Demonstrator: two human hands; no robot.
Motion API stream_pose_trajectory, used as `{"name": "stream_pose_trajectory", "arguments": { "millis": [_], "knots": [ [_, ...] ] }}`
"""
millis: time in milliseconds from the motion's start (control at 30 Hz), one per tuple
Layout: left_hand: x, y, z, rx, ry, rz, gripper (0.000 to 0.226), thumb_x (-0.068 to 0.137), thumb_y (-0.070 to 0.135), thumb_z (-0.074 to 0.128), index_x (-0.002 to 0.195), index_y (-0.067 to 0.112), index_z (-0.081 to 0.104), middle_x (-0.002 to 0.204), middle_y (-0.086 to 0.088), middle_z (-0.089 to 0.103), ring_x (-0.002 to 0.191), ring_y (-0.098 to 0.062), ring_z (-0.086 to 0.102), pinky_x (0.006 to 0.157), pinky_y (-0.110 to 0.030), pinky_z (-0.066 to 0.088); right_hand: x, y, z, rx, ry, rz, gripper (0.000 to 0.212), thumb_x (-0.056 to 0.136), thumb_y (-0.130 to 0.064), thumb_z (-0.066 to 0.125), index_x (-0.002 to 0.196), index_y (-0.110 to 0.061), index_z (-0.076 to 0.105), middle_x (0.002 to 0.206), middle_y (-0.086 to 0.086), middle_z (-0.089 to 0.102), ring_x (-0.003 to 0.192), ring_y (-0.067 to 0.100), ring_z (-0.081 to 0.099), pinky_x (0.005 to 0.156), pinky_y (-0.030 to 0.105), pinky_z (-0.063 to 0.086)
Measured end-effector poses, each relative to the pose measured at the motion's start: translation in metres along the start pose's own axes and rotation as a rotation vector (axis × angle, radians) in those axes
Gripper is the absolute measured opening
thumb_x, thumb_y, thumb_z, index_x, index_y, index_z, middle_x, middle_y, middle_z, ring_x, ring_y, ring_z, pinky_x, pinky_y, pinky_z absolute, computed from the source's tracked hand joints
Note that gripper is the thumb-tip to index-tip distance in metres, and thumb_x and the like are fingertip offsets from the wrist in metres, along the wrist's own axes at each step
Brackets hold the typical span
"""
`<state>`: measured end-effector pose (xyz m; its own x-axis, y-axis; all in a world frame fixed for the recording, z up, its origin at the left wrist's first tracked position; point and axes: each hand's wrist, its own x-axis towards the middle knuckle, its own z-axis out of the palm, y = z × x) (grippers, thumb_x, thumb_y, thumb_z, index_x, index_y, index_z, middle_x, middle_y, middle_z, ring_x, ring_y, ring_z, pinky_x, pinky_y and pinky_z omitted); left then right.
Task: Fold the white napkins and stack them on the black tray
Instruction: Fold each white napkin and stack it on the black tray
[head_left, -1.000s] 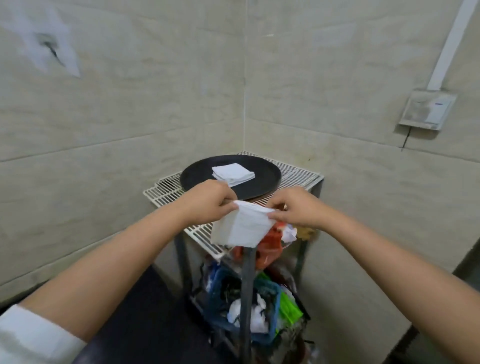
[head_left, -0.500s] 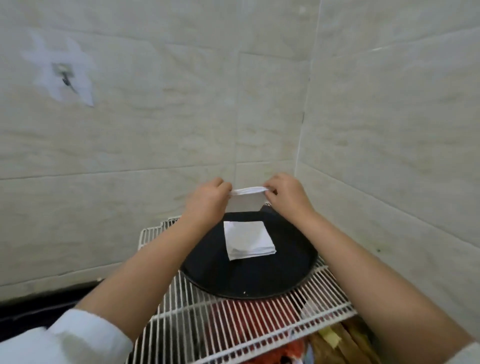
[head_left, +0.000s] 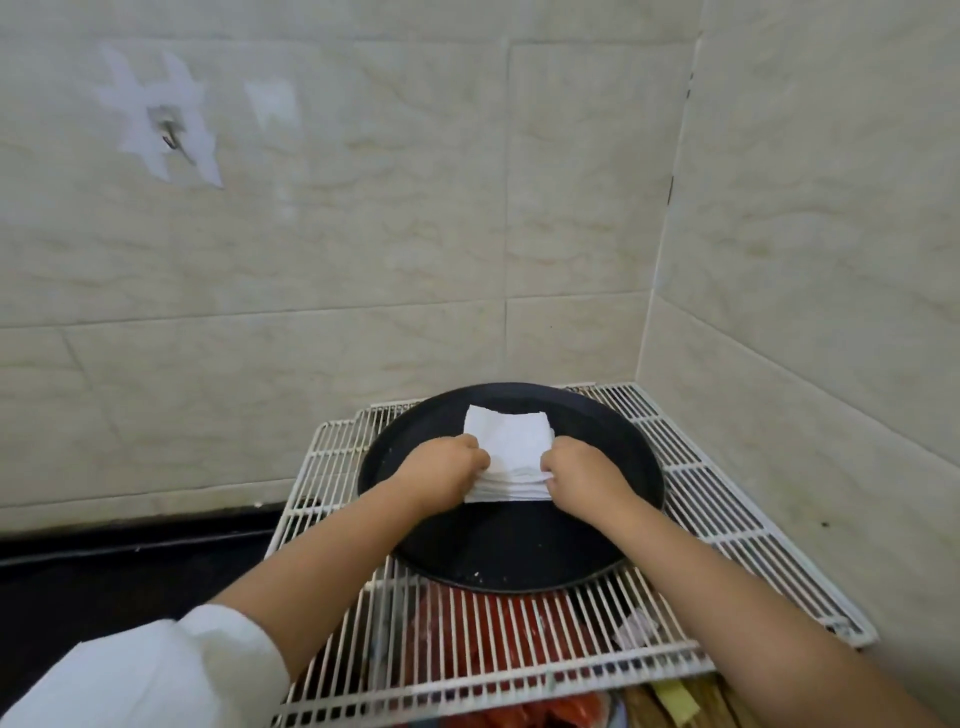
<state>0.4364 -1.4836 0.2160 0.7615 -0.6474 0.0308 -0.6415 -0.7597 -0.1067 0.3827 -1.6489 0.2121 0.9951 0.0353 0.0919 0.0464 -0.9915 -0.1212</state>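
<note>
Napkins (head_left: 506, 457) lie flat (edges square to rack) on tray (head_left: 613, 457), pinched by left hand (head_left: 441, 470) and right hand (head_left: 584, 475)

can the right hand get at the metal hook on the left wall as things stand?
Probably not without letting go: the right hand grips the napkin stack on the black tray; the hook sits high and far left, though nothing blocks it.

Even, soft light on my view, fairly bright, no hard glare. Wall tiles (head_left: 363, 234) look washed out and slightly soft. Wide-angle bend curves the grout lines and the rack (head_left: 727, 519) edges near the frame borders. Faint shadow under my forearms on the tray (head_left: 519, 551). Lower left corner goes dark.
</note>
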Motion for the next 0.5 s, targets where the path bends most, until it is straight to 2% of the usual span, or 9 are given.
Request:
{"name": "stream_pose_trajectory", "arguments": {
  "millis": [67, 167, 267, 300, 333, 367, 433, 500],
  "knots": [
    [-0.003, 0.004, -0.004, -0.062, -0.013, 0.005, 0.033, 0.093, 0.009, 0.042, 0.124, 0.011, 0.056, 0.126, -0.008, 0.054, 0.112, -0.029, 0.055, 0.09, -0.036, 0.045, -0.004, 0.002, -0.003, -0.025, -0.011, 0.016, 0.042, 0.086, 0.001, 0.044, 0.053, -0.016, 0.026, 0.064, -0.003, 0.025, 0.076, 0.019, 0.041, 0.046, 0.019, 0.021],
    [-0.006, 0.011, -0.007, -0.079, -0.039, 0.002, 0.033, 0.094, 0.011, 0.041, 0.124, 0.011, 0.055, 0.128, -0.009, 0.053, 0.113, -0.028, 0.054, 0.093, -0.036, 0.046, -0.012, 0.001, -0.009, -0.054, -0.056, 0.042, 0.022, 0.087, 0.001, 0.043, 0.067, -0.007, 0.049, 0.071, 0.0, 0.033, 0.071, 0.019, 0.041, 0.059, 0.025, 0.033],
    [-0.012, 0.014, -0.005, -0.047, -0.099, -0.022, 0.037, 0.095, 0.014, 0.041, 0.131, 0.013, 0.047, 0.133, -0.008, 0.046, 0.115, -0.028, 0.052, 0.094, -0.038, 0.046, -0.022, -0.006, -0.011, -0.074, -0.146, 0.056, 0.028, 0.089, -0.004, 0.043, 0.064, -0.014, 0.039, 0.08, 0.002, 0.038, 0.058, 0.011, 0.034, 0.049, 0.02, 0.026],
    [-0.015, 0.015, -0.004, -0.065, -0.104, -0.04, 0.039, 0.095, 0.016, 0.042, 0.133, 0.014, 0.044, 0.136, -0.008, 0.044, 0.117, -0.028, 0.051, 0.096, -0.039, 0.046, -0.025, -0.009, -0.012, -0.082, -0.157, 0.069, 0.022, 0.09, -0.006, 0.043, 0.069, -0.013, 0.044, 0.086, 0.005, 0.041, 0.061, 0.012, 0.038, 0.05, 0.019, 0.026],
    [-0.02, 0.014, -0.003, -0.092, -0.088, -0.065, 0.041, 0.095, 0.019, 0.043, 0.135, 0.014, 0.041, 0.138, -0.007, 0.041, 0.119, -0.027, 0.049, 0.097, -0.039, 0.046, -0.027, -0.013, -0.016, -0.108, -0.153, 0.071, 0.012, 0.09, -0.008, 0.043, 0.081, -0.01, 0.051, 0.093, 0.009, 0.046, 0.069, 0.016, 0.044, 0.054, 0.02, 0.031],
    [-0.025, 0.013, -0.003, -0.117, -0.04, -0.107, 0.043, 0.094, 0.021, 0.044, 0.136, 0.015, 0.039, 0.14, -0.006, 0.039, 0.122, -0.026, 0.047, 0.098, -0.038, 0.046, -0.029, -0.017, -0.019, -0.132, -0.141, 0.073, 0.011, 0.09, -0.01, 0.044, 0.095, -0.007, 0.054, 0.102, 0.011, 0.051, 0.079, 0.02, 0.049, 0.061, 0.023, 0.034],
    [-0.043, 0.005, -0.01, -0.163, 0.123, -0.243, 0.04, 0.094, 0.024, 0.044, 0.132, 0.011, 0.042, 0.138, -0.008, 0.04, 0.122, -0.026, 0.046, 0.096, -0.038, 0.045, -0.031, -0.031, -0.027, -0.17, -0.116, 0.057, 0.022, 0.09, -0.012, 0.044, 0.11, -0.007, 0.052, 0.117, 0.012, 0.052, 0.1, 0.027, 0.053, 0.072, 0.03, 0.038],
    [-0.069, -0.014, -0.02, -0.193, 0.222, -0.373, 0.034, 0.095, 0.024, 0.042, 0.124, 0.007, 0.049, 0.131, -0.01, 0.046, 0.118, -0.028, 0.048, 0.094, -0.039, 0.044, -0.03, -0.059, -0.038, -0.167, -0.091, 0.018, 0.028, 0.091, -0.015, 0.044, 0.116, -0.006, 0.051, 0.124, 0.014, 0.05, 0.111, 0.03, 0.051, 0.08, 0.034, 0.042]
  ]
}}
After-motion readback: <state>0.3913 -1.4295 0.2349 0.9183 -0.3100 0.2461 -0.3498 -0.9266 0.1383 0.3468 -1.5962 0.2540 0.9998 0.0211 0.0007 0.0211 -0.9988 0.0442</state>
